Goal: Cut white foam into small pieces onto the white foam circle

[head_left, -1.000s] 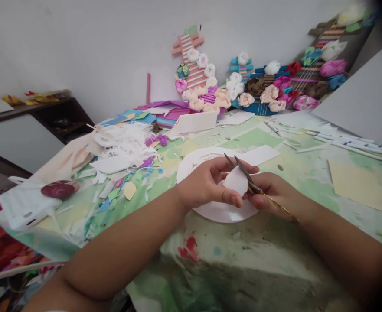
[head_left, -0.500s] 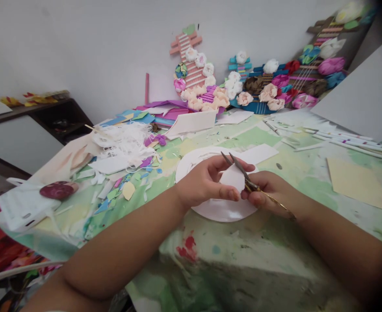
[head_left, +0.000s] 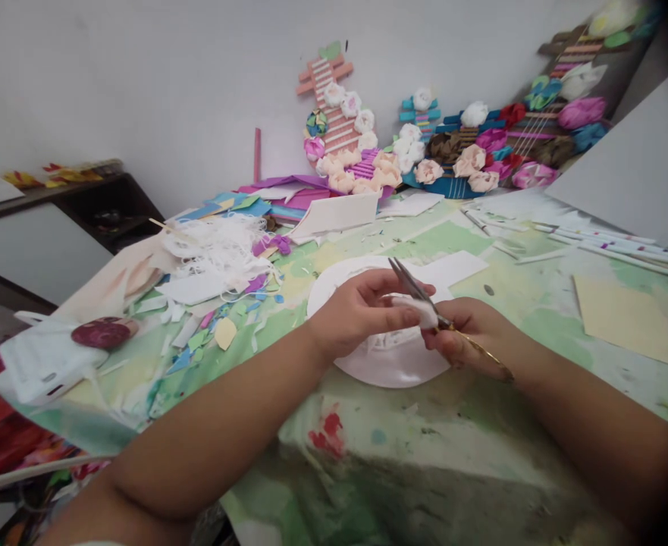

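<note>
Two hands (head_left: 356,318) (head_left: 473,337), one scissors (head_left: 407,280), one cutout (head_left: 423,313)

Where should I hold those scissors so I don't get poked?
Hold the scissors by the gold handles, coming from the near side as the right hand does. The thin pointed blades aim away toward the wall, at the white paper piece pinched in the left hand, so the handle end is probably safest.

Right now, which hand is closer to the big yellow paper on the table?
The right hand. It holds the scissors, left of the yellow paper with bare table between. The left hand is farther left, pinching a small white piece.
</note>
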Motion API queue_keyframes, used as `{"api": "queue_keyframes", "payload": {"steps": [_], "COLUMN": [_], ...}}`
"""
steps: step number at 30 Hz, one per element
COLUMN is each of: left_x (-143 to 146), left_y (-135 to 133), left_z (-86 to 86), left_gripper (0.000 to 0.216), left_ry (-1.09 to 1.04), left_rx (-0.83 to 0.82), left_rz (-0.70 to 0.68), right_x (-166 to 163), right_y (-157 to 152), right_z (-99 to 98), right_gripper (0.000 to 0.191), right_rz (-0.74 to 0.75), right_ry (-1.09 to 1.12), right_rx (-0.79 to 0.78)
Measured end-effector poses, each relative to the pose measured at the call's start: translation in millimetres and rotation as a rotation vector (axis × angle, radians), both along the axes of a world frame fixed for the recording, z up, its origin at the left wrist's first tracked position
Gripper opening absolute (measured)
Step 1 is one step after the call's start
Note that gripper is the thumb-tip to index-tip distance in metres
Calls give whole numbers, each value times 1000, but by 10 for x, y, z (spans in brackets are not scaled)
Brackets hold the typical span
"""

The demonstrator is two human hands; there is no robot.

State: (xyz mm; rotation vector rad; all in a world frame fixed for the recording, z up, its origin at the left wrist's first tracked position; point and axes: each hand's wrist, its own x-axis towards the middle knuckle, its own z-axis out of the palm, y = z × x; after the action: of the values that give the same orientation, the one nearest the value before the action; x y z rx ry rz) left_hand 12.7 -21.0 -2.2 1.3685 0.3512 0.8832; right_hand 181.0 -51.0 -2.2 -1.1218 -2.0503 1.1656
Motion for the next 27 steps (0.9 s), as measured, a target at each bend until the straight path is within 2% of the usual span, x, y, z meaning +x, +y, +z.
{"api": "queue_keyframes", "payload": {"steps": [6, 10, 14, 16, 21, 23, 27], "left_x": [67, 60, 16, -20, -100, -115, -127], "left_y": [-11, 33, 77, 82, 130, 182, 272], "left_z": [-56, -50, -9, 40, 79, 23, -86], "left_gripper": [11, 13, 23, 27, 26, 27, 30], "left_ry": [-42, 85, 267, 398, 825, 976, 1053], "left_rx": [-21, 9, 115, 291, 1017, 1145, 1208], "left_rz": [23, 111, 240, 340, 617, 688, 651], "right_x": [-31, -5, 37, 64, 126, 141, 160], "right_y": [17, 58, 92, 108, 145, 154, 170], "right_z": [-16, -64, -108, -129, -130, -111, -92], "right_gripper": [37, 37, 37, 37, 40, 41, 42], "right_rz": [14, -64, -141, -215, -402, -456, -499], "right_ry": [-28, -33, -24, 1, 55, 42, 30], "right_rx": [-37, -52, -41, -26, 44, 55, 59]}}
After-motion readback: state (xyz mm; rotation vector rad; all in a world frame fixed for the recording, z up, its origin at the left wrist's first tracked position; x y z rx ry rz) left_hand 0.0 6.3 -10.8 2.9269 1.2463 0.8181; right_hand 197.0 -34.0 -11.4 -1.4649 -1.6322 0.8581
